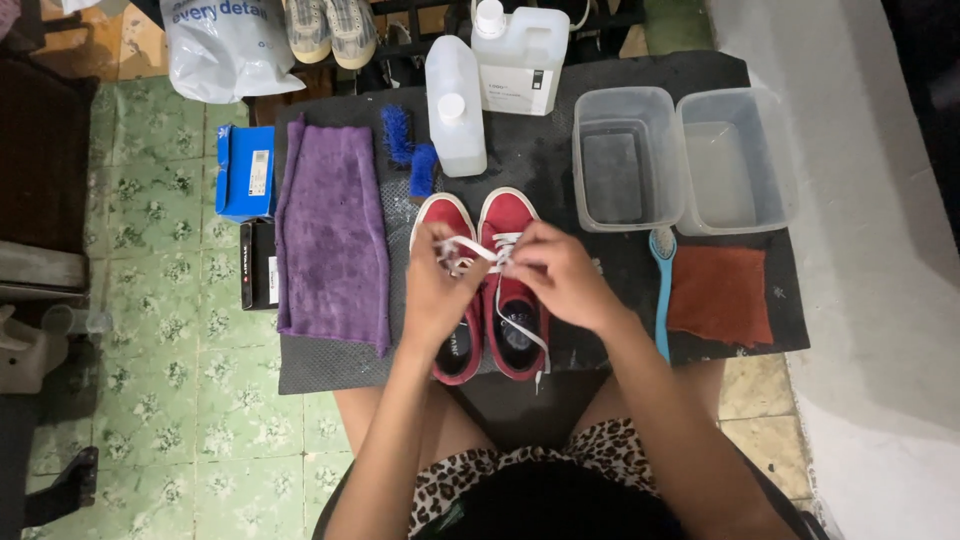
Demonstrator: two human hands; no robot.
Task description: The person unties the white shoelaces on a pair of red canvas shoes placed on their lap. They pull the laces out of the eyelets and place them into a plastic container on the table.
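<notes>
Two red sneakers with white toe caps stand side by side on a black mat [330,365], the left sneaker [441,215] and the right sneaker [508,212] with toes pointing away from me. My left hand [437,285] and my right hand [560,270] meet above them. Both pinch a white shoelace [478,250] stretched between them over the right sneaker's eyelets. A loose end of the lace trails down past the right sneaker's heel. My hands hide the middle of both sneakers.
A purple cloth [333,235] lies left of the sneakers, blue brushes [410,150] and two white plastic bottles [455,105] behind. Two clear tubs [625,160] sit at the right, with a light-blue brush [663,290] and a rust-coloured cloth [720,293] below. Boxes [245,170] lie on the green tiled floor.
</notes>
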